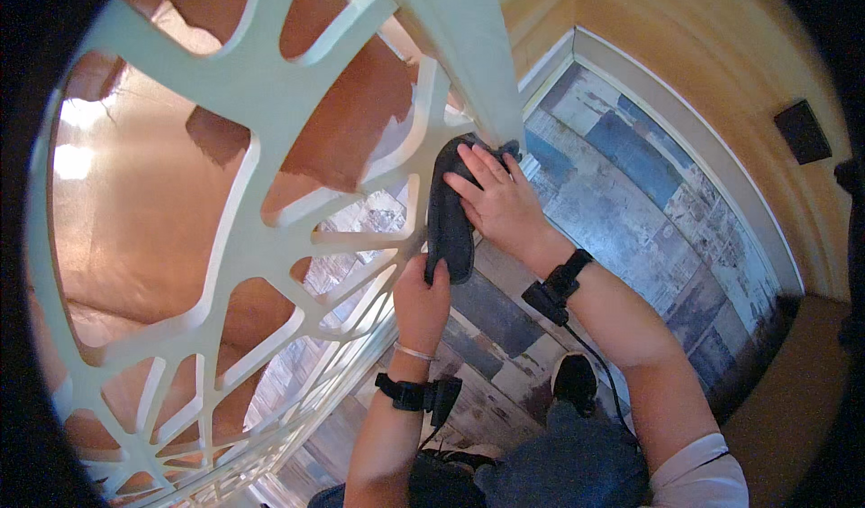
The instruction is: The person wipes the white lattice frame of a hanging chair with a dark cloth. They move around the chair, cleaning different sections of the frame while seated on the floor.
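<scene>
A dark, elongated, flat fabric item [451,217], perhaps a sleep mask or slipper, lies upright in view against the pale openwork partition [270,95]. My left hand [422,295] pinches its lower end between thumb and fingers. Spread over its upper part is my right hand [497,200], the fingertips resting on the dark surface near the foot of a pale post [473,48]. Whether the right fingers grip it or only press on it, I cannot tell. Both wrists wear black straps with small devices.
Wood-look patchwork floor tiles [608,170] run below and to the right, bordered by a pale skirting board [703,116] and a tan wall [703,28]. A black square plate [802,131] is on that wall. A brown surface [784,400] stands at the lower right. My shoe [574,379] is on the floor.
</scene>
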The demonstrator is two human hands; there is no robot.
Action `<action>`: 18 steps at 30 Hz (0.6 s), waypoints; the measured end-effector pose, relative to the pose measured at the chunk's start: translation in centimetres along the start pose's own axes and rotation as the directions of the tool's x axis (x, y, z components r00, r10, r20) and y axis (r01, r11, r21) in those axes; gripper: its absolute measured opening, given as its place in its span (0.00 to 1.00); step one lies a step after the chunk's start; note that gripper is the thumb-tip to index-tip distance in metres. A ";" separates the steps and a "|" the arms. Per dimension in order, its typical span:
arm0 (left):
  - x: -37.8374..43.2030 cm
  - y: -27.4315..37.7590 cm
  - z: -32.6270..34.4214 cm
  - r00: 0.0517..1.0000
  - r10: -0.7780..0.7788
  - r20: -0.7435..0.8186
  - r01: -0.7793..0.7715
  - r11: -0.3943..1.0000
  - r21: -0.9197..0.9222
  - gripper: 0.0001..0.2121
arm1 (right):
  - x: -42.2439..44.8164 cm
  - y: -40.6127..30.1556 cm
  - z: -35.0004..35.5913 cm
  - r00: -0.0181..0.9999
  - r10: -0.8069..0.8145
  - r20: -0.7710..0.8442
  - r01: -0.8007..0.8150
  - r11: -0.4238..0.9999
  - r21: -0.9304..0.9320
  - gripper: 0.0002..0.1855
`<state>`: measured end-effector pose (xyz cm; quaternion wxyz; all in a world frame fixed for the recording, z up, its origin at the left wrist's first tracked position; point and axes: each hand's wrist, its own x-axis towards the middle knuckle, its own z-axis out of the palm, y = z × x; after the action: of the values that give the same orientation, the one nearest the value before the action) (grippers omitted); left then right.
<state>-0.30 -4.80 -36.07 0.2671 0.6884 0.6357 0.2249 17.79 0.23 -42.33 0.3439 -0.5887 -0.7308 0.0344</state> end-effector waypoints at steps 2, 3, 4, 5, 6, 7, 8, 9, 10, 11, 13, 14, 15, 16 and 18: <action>0.4 0.1 0.5 0.999 -0.022 0.030 0.019 0.997 0.076 0.11 | -0.2 -0.7 0.5 0.998 0.034 -0.048 -0.032 0.999 0.032 0.22; 0.5 0.0 0.7 1.000 -0.011 0.028 0.008 0.993 0.116 0.11 | -0.2 -1.2 0.7 0.999 0.020 -0.037 -0.019 0.999 0.026 0.22; 0.4 -0.1 0.8 0.999 -0.038 0.034 0.036 0.997 0.073 0.11 | -0.3 -1.9 0.9 1.000 0.007 -0.027 -0.006 1.000 0.020 0.21; 0.2 -0.4 0.9 0.999 -0.044 0.026 0.044 0.999 0.033 0.10 | -0.5 -2.6 1.1 1.000 -0.005 -0.018 0.005 1.000 0.014 0.21; 0.0 -0.7 0.9 0.999 -0.049 0.018 0.050 0.999 -0.007 0.10 | -0.7 -3.2 1.1 1.000 -0.030 0.007 0.029 0.998 0.060 0.21; -0.4 -1.1 1.0 0.999 -0.041 -0.013 0.041 0.999 -0.035 0.10 | -1.2 -4.0 1.0 0.998 -0.055 0.032 0.051 0.993 0.107 0.21; -0.8 -1.6 0.9 0.998 -0.036 -0.044 0.033 0.998 -0.060 0.10 | -1.6 -4.7 1.0 0.995 -0.073 0.074 0.060 0.984 0.165 0.22; -1.3 -2.1 0.8 0.996 -0.067 -0.056 0.062 0.995 -0.083 0.09 | -2.0 -5.3 0.9 0.998 -0.046 0.039 0.036 0.972 0.233 0.22; -1.9 -2.7 0.5 0.997 -0.050 -0.067 0.047 0.997 -0.055 0.09 | -2.4 -5.8 1.0 1.000 -0.009 0.023 0.001 0.951 0.309 0.22; -2.3 -3.3 0.3 0.996 -0.062 -0.070 0.057 0.996 -0.062 0.10 | -2.9 -6.3 1.0 1.000 0.030 0.009 -0.031 0.923 0.384 0.22; -2.8 -4.2 0.1 0.991 -0.109 -0.081 0.104 0.993 -0.057 0.10 | -4.3 -7.1 1.1 0.996 0.075 0.045 -0.087 0.904 0.419 0.24; -2.9 -4.5 0.1 0.990 -0.113 -0.086 0.105 0.991 -0.085 0.10 | -4.8 -7.4 1.3 0.992 0.097 0.075 -0.120 0.888 0.444 0.25; -2.9 -4.7 0.1 0.994 -0.055 -0.091 0.050 0.997 -0.059 0.10 | -5.1 -7.5 1.5 0.985 0.123 0.123 -0.167 0.868 0.467 0.25; -2.8 -4.8 0.1 0.996 -0.010 -0.090 0.008 1.000 -0.029 0.10 | -5.3 -7.6 1.8 0.988 0.136 0.077 -0.156 0.865 0.476 0.25; -2.4 -4.5 0.2 0.998 0.024 -0.066 -0.025 1.000 -0.012 0.10 | -5.3 -7.5 2.4 0.985 0.172 0.020 -0.159 0.857 0.490 0.25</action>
<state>-3.79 -7.01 -39.07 0.2477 0.6867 0.6342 0.2549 10.55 -5.92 -43.20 0.4863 -0.5432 -0.6407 0.2407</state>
